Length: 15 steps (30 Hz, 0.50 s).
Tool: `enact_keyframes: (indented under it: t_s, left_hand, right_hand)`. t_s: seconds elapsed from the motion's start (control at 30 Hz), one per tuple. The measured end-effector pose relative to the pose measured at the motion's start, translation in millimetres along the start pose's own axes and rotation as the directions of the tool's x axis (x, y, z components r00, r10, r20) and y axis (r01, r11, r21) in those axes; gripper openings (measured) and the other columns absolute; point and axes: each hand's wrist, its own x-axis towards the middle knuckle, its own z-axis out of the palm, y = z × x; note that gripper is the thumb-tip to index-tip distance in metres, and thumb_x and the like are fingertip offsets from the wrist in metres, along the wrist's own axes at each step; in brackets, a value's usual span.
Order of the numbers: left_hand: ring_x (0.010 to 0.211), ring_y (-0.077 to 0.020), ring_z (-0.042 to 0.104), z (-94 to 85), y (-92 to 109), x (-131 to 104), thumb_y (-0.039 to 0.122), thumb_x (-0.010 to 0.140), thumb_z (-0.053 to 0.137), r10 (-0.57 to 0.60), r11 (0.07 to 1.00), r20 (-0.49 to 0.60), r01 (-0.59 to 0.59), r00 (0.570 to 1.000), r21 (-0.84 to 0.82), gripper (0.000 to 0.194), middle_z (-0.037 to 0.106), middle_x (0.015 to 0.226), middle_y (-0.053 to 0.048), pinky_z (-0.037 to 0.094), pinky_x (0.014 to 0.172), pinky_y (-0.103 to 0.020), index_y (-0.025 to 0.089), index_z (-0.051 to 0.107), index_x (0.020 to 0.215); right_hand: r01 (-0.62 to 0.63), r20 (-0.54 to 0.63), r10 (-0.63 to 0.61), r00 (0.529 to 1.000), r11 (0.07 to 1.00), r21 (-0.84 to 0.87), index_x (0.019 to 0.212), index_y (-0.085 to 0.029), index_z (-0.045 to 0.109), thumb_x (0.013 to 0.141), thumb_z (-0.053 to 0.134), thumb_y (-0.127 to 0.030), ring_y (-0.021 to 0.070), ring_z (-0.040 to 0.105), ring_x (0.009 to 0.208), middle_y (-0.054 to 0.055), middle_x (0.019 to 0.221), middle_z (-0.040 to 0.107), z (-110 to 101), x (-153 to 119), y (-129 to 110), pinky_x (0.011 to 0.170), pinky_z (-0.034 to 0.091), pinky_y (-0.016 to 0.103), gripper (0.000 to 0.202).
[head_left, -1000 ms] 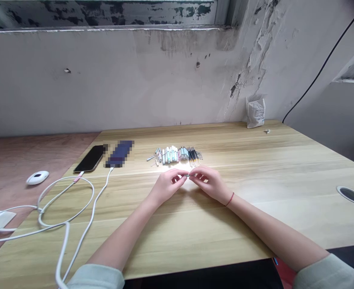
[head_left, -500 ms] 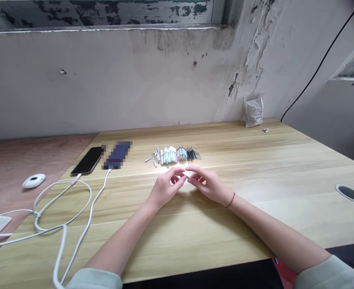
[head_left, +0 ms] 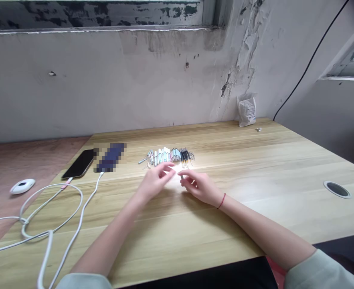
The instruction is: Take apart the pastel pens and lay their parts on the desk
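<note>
My right hand (head_left: 201, 188) pinches a small grey piece (head_left: 182, 177) between thumb and fingertips; it is too small to name surely. Across a narrow gap, my left hand (head_left: 153, 182) holds nothing, its thumb and fingers stretched out and slightly apart. Just beyond the hands lie pen parts in a row. White and pale green pen barrels (head_left: 162, 155) are bunched left of blue-grey pen parts (head_left: 175, 154). To their right are black pen refills (head_left: 185, 157) with orange near the ends, then small metal springs (head_left: 192, 155). Small loose parts (head_left: 142, 160) lie at the row's left end.
Two phones, one black (head_left: 79, 163) and one blurred blue (head_left: 110, 157), lie at the left with white charging cables (head_left: 82, 212). A white oval device (head_left: 23, 186) is farther left. A crumpled white packet (head_left: 247, 110) stands near the wall. A round grommet (head_left: 337, 189) sits in the desk's right side.
My left hand has let go of the small piece and drawn away to the left, its fingers opening. My right hand keeps hold of the piece. The view has shifted slightly to the right.
</note>
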Motion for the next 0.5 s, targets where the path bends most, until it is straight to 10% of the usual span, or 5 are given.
enact_keyframes:
  t_s: [0.2, 0.5]
  left_hand:
    - [0.077, -0.0186, 0.061, -42.0, -17.3, 41.1, 0.047, 0.078, 0.049, -0.138, 0.932, -0.392, 0.253, 0.91, 0.258, 0.033, 0.069, 0.087, -0.003, 0.043, 0.065, -0.026, 0.02, 0.066, 0.087]
    - [0.08, -0.0287, 0.062, -25.4, -14.2, 78.3, 0.056, 0.077, 0.04, -0.367, 0.681, -0.35, 0.505, 0.862, 0.53, 0.044, 0.069, 0.078, -0.01, 0.037, 0.06, -0.03, 0.02, 0.066, 0.081]
  right_hand:
    - [-0.037, 0.035, 0.036, 0.999, 0.999, 0.022, 0.112, -0.021, 0.054, 0.088, 0.046, -0.019, 0.0113, 0.061, 0.065, 0.001, 0.076, 0.066, 1.5, 0.0, 3.9, 0.065, 0.049, 0.025, 0.026]
    - [-0.045, 0.04, 0.043, 0.998, 0.999, 0.031, 0.113, -0.02, 0.053, 0.087, 0.046, -0.017, 0.0104, 0.057, 0.061, -0.001, 0.07, 0.063, 2.4, 1.9, 5.0, 0.062, 0.046, 0.023, 0.027]
